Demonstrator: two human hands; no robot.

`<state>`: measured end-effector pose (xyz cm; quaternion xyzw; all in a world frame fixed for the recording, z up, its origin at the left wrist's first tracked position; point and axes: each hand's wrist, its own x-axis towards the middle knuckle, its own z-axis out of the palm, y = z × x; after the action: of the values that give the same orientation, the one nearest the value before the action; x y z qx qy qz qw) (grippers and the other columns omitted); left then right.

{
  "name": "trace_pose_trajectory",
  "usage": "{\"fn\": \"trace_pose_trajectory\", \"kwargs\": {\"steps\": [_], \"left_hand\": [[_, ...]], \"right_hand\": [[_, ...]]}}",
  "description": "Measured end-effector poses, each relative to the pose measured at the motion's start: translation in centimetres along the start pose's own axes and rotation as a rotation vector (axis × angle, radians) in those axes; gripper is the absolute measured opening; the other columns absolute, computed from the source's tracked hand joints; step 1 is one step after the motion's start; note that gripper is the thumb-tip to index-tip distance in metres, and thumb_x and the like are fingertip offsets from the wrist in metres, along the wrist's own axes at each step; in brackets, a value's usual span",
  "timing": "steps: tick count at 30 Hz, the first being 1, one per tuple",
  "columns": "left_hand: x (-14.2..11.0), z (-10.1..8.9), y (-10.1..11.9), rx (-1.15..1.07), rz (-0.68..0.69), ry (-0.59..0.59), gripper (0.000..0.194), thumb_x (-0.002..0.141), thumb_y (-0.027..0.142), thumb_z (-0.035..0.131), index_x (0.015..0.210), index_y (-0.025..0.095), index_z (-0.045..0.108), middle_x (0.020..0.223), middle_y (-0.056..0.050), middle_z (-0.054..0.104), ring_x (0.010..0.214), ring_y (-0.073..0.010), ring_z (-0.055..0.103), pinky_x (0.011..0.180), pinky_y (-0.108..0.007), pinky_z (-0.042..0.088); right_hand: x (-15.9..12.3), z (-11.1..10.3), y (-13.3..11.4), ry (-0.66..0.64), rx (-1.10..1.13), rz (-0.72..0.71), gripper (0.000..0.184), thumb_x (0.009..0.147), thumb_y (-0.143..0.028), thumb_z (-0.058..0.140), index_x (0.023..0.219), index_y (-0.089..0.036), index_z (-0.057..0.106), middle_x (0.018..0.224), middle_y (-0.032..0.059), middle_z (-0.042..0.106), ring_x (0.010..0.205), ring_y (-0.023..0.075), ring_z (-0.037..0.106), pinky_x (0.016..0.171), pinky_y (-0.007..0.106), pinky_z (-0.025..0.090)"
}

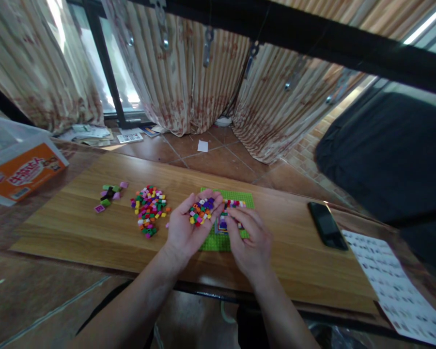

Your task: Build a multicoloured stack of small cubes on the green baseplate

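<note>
My left hand (185, 228) is turned palm up and cupped, holding a heap of small colourful toy bricks (199, 212); purple, orange, yellow, green and white ones show. Just right of it, my right hand (252, 237) is closed in a pinch above the green studded baseplate (247, 198). Whatever its fingertips hold is too small and covered to make out. Rows of coloured bricks (236, 203) sit on the baseplate, partly hidden by both hands. A larger loose pile of small bricks (150, 208) lies on the wooden board to the left of my left hand.
Some bigger pink, green and dark bricks (111, 193) lie further left on the board (80, 228). A clear plastic box (25, 169) with an orange label stands at the far left. On the right are a black phone (327, 225) and a printed sheet (392, 281).
</note>
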<state>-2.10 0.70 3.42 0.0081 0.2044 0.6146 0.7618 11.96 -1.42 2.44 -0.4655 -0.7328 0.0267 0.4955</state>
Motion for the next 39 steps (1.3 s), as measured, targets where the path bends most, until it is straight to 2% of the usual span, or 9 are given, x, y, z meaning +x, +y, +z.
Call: {"fn": "trace_pose_trajectory", "kwargs": {"steps": [6,18,28,32,37,39], "left_hand": [[-0.2,0.3,-0.1,0.013,-0.048,-0.029,0.035,0.094,0.027,0.04,0.092,0.008,0.069,0.099,-0.015,0.071,0.102,-0.025,0.066,0.093,-0.041,0.052],[-0.5,0.4,-0.3,0.036,-0.048,-0.004,0.031,0.092,0.024,0.043,0.092,0.007,0.069,0.103,-0.016,0.07,0.107,-0.0252,0.064,0.096,-0.039,0.05],[-0.2,0.1,-0.6,0.017,-0.075,-0.024,0.035,0.093,0.025,0.039,0.09,0.007,0.069,0.097,-0.015,0.07,0.101,-0.0224,0.065,0.087,-0.032,0.053],[-0.4,0.1,-0.7,0.032,-0.08,-0.026,0.036,0.094,0.026,0.039,0.09,0.008,0.07,0.094,-0.015,0.071,0.098,-0.0227,0.066,0.086,-0.034,0.054],[-0.5,0.2,-0.7,0.016,-0.072,0.018,0.032,0.092,0.026,0.043,0.089,0.009,0.07,0.091,-0.014,0.071,0.092,-0.0228,0.068,0.084,-0.037,0.056],[-0.4,0.2,-0.6,-0.018,-0.047,0.05,0.029,0.091,0.025,0.045,0.086,0.009,0.069,0.088,-0.013,0.071,0.089,-0.0224,0.068,0.085,-0.038,0.056]], "right_hand": [[-0.2,0.9,-0.8,-0.121,-0.008,0.0,0.014,0.087,-0.022,0.062,0.098,-0.021,0.07,0.096,0.0063,0.069,0.093,0.0183,0.064,0.084,0.034,0.054],[-0.5,1.6,-0.9,-0.151,-0.062,0.039,0.013,0.088,-0.027,0.062,0.094,-0.023,0.072,0.096,0.006,0.068,0.092,0.0189,0.063,0.083,0.037,0.053],[-0.4,1.6,-1.0,-0.121,-0.039,0.05,0.013,0.087,-0.027,0.063,0.095,-0.021,0.071,0.096,0.0064,0.069,0.093,0.0193,0.063,0.084,0.037,0.053],[-0.4,1.6,-1.4,-0.119,-0.005,0.064,0.012,0.088,-0.026,0.062,0.094,-0.023,0.071,0.095,0.0058,0.069,0.091,0.0188,0.064,0.084,0.037,0.053],[0.2,0.7,-0.7,-0.053,0.038,0.099,0.013,0.088,-0.025,0.06,0.094,-0.023,0.071,0.094,0.0059,0.069,0.091,0.0182,0.065,0.082,0.035,0.054],[0.5,0.0,0.3,0.024,0.007,0.132,0.013,0.087,-0.026,0.06,0.092,-0.023,0.071,0.092,0.0059,0.069,0.087,0.0182,0.065,0.079,0.035,0.055]]}}
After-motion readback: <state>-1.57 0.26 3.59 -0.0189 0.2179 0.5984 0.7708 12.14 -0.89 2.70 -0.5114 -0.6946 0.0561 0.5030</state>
